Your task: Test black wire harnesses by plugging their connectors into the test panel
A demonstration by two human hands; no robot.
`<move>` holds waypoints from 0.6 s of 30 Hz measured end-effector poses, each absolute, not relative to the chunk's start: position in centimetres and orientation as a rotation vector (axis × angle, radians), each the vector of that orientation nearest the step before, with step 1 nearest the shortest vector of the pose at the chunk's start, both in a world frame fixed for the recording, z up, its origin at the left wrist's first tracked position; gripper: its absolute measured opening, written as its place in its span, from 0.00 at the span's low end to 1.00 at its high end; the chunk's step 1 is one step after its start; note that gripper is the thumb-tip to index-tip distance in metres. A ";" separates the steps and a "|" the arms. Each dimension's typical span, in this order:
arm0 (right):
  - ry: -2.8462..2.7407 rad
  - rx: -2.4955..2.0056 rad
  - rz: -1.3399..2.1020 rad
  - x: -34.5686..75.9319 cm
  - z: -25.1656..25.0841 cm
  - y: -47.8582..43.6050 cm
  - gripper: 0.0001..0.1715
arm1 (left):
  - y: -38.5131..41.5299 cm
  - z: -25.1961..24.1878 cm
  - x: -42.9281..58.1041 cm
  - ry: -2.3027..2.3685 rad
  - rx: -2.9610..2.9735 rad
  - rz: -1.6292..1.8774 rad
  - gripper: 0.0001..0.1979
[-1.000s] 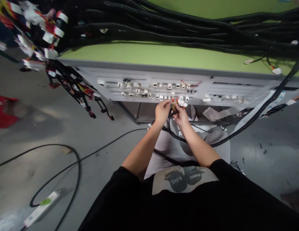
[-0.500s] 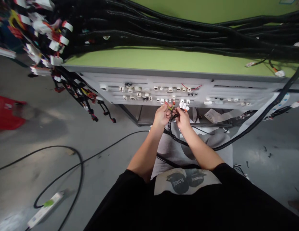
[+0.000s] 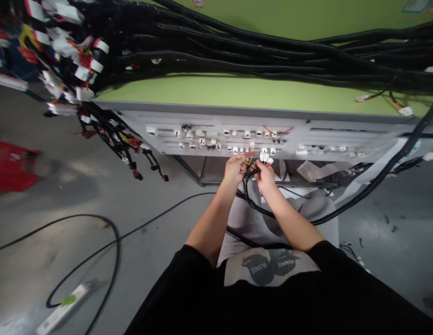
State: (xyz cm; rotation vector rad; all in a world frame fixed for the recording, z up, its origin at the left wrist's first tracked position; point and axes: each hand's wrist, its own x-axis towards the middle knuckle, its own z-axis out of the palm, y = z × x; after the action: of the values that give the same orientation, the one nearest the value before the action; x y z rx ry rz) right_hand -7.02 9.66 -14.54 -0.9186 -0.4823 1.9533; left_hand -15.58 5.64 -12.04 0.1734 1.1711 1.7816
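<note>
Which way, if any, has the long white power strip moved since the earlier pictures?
No: the long white power strip keeps its place on the grey floor; the view shifted.

Across my table (image 3: 216, 86), smooth and matt right up to its front edge, lie finely ribbed plastic sleeves (image 3: 258, 53). Below that edge, the connectors (image 3: 264, 157) I hold look like smooth plastic. My shirt (image 3: 254, 307) is matt cloth; the floor (image 3: 76, 195) looks faintly glossy.

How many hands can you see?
2: the left hand at the yellow wires, and the right hand beside it, just below the white connectors. No others show.
</note>
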 end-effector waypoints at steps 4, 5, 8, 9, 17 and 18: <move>-0.546 -0.886 1.970 -6.7 -14.5 9.4 0.07 | 5.7 -11.8 -15.2 1.155 0.168 1.777 0.07; -0.561 -0.874 1.980 -6.6 -14.5 9.4 0.06 | 5.8 -11.8 -15.1 1.154 0.164 1.785 0.07; -0.569 -0.823 2.004 -6.2 -14.7 9.3 0.05 | 6.1 -12.0 -14.7 1.124 0.154 1.830 0.07; -0.561 -0.808 2.007 -6.1 -14.8 9.3 0.04 | 6.3 -12.0 -14.5 1.112 0.153 1.845 0.07; -0.591 -0.754 2.010 -6.1 -14.6 9.3 0.07 | 7.5 -11.7 -14.0 1.120 0.107 1.892 0.08; -0.614 -0.751 2.013 -6.0 -14.5 9.2 0.08 | 7.6 -11.6 -14.1 1.119 0.111 1.883 0.08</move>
State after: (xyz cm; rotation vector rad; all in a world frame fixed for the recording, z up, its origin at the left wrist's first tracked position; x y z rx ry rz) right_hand -5.97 9.22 -14.51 -0.7514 -0.6141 2.0126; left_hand -14.11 7.57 -11.64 0.1107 1.1195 1.8831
